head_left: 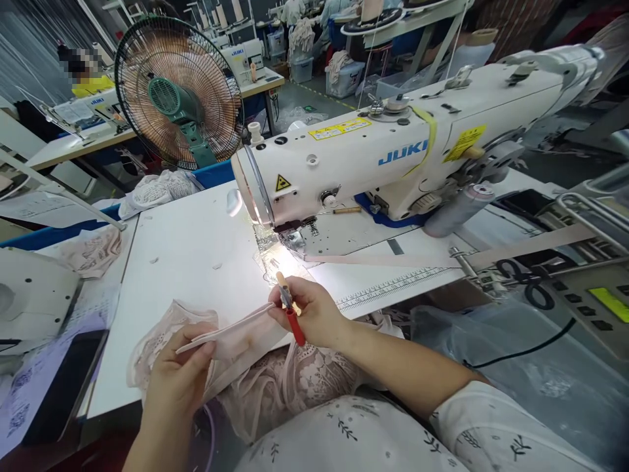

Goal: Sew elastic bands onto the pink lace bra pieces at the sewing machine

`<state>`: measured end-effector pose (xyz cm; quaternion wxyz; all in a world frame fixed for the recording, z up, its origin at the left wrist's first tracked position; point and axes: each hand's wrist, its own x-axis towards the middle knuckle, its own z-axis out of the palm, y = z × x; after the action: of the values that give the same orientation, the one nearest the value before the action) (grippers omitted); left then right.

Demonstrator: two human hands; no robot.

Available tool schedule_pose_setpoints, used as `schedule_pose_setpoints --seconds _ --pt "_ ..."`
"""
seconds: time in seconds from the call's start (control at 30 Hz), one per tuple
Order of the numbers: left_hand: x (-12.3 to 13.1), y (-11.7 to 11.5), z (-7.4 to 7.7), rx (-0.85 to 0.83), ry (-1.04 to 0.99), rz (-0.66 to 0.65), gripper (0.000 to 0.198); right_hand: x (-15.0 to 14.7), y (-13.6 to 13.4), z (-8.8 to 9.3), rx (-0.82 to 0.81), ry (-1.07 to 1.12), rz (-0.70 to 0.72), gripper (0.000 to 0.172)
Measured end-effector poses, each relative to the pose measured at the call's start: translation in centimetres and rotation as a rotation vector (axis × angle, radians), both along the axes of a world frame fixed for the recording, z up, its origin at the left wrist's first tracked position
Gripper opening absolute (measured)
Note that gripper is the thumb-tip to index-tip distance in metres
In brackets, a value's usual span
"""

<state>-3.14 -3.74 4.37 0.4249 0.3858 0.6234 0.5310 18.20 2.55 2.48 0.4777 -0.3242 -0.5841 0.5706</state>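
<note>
My left hand (184,367) pinches one end of a pale pink fabric band (240,334) between thumb and fingers. The band's other end is between the thumb and finger of my right hand (317,318), so it is stretched between both hands. Thread snips with a red handle (295,326) also rest in my right hand, blades upward. Pale pink lace cloth (167,328) hangs around my left hand. Below the band, a lace garment with cups (319,377) lies over my lap. The lit needle area (282,252) of a white sewing machine (339,157) is just beyond my right hand.
A large fan (179,95) stands behind the table (181,242). At right, a pink tape (413,261) runs through a metal guide (472,265) towards the needle. A grey thread cone (457,210) stands by the machine. A dark phone (66,387) lies at left.
</note>
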Motion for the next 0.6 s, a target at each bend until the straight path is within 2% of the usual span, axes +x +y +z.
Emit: schedule_pose_setpoints --seconds 0.1,0.2,0.27,0.33,0.4,0.47,0.53,0.6 --pt "-0.2 -0.7 1.5 0.036 0.228 -0.029 0.029 -0.1 0.0 0.3 0.044 -0.008 0.036 0.019" --pt "0.3 -1.2 3.7 0.219 0.644 -0.098 0.035 -0.3 -0.1 0.6 0.079 -0.043 0.067 0.021" --pt "1.1 -1.0 4.8 0.378 0.939 -0.211 0.035 -0.4 -0.3 0.8 0.093 -0.067 0.098 0.020" --pt "2.2 -0.3 5.2 0.434 1.133 -0.371 0.027 -0.5 -0.5 0.9 0.104 -0.078 0.122 0.019" --pt "3.0 0.6 5.0 0.362 1.171 -0.528 0.020 -0.5 -0.7 1.0 0.118 -0.085 0.132 0.020" --pt "3.3 1.4 4.5 0.251 1.078 -0.640 0.024 -0.4 -0.8 1.0 0.120 -0.086 0.147 0.019" --pt "3.1 1.9 4.1 0.178 0.899 -0.670 0.024 -0.1 -0.9 0.9 0.121 -0.080 0.163 0.017" --pt "2.6 2.2 3.9 0.130 0.711 -0.633 0.020 0.2 -0.9 0.9 0.128 -0.065 0.178 0.015"
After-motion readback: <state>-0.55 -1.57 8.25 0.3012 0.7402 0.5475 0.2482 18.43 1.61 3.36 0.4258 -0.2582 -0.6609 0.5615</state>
